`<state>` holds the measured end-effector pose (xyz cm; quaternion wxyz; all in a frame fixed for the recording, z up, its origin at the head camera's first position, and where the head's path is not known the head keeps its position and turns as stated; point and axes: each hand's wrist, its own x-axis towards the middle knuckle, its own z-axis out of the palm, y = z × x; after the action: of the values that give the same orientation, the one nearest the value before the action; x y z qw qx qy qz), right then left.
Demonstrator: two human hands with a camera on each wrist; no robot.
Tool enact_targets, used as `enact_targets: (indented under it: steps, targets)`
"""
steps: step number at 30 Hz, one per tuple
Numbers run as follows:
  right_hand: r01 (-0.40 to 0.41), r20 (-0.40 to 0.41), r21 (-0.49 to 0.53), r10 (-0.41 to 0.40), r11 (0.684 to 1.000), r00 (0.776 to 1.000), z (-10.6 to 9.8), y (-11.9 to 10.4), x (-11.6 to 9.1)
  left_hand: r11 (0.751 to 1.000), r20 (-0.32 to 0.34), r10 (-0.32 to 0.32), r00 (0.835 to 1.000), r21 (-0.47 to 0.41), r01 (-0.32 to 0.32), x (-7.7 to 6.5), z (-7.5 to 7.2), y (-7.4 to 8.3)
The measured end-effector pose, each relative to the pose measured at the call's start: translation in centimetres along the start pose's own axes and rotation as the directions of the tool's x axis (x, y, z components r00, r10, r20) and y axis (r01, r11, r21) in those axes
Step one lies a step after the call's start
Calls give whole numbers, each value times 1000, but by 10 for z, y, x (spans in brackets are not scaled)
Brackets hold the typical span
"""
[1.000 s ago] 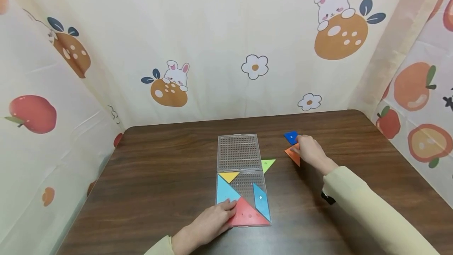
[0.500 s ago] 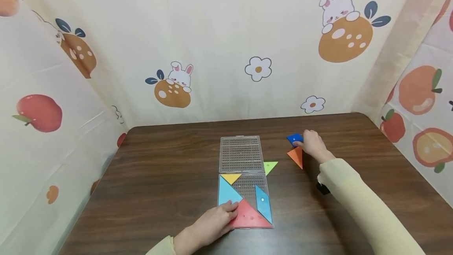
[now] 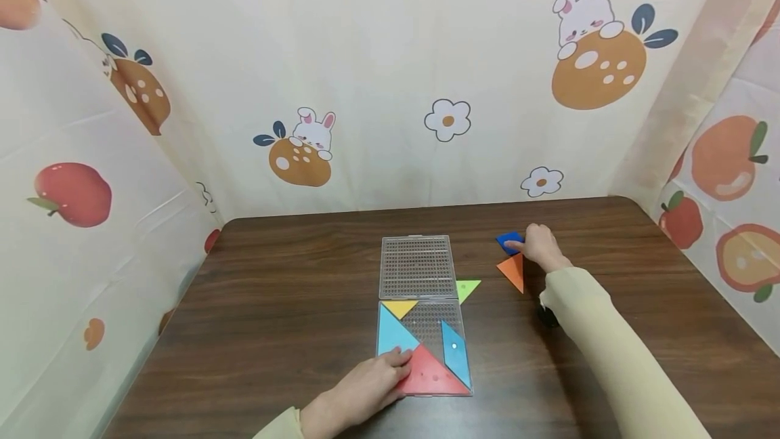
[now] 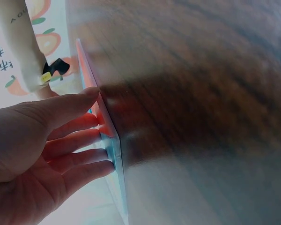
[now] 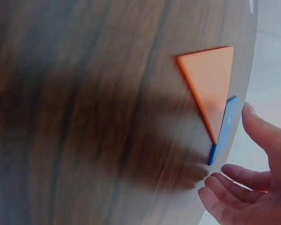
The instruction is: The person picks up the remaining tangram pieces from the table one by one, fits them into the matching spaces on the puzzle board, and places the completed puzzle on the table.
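Tangram pieces lie in and around a hinged clear plastic case (image 3: 428, 325). My left hand (image 3: 368, 385) rests at its near left corner, straight fingers touching the case and the red triangle (image 3: 434, 377); the left wrist view shows the thumb at the edge. The light blue triangle (image 3: 390, 332), yellow triangle (image 3: 399, 307) and blue parallelogram (image 3: 455, 358) lie inside. Farther right, my right hand (image 3: 541, 249) is over the dark blue square (image 5: 228, 119), partly hiding it. Its thumb and fingers are spread apart at the square in the right wrist view. The orange triangle (image 5: 210, 84) lies beside it.
A green triangle (image 3: 467, 289) lies on the brown wooden table (image 3: 292, 290), partly under the case's right edge. The ribbed lid (image 3: 417, 268) lies flat behind the tray. Printed curtains (image 3: 378, 154) stand along the table's back and sides.
My right hand has moved from the orange triangle slightly away to the dark blue square. The orange triangle stays on the table. My left hand has stayed on the case; the head view has shifted slightly.
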<state>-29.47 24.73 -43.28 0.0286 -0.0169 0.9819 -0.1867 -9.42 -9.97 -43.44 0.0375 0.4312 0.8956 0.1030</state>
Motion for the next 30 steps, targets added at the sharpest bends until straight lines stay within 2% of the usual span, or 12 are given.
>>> enact_targets:
  steps: [7, 13, 20, 30]
  targets:
    - [-9, 13, -33, 10, 999, 1000, 1, -2, 3, 999, 21, -10, 1000, -30, 11, 0, 0, 0]
    - [-47, 56, -33, 49, 998, 997, 1, -6, 5, 999, 33, -21, 999, -41, 22, 0, -1, 0]
    - [-93, 113, 16, 90, 996, 989, 1, -8, 8, 1000, 11, -8, 1000, -30, 8, 0, -1, 0]
    - [-98, 137, 70, 87, 993, 987, 0, -6, 8, 1000, 12, -11, 1000, -16, 11, 0, 0, 0]
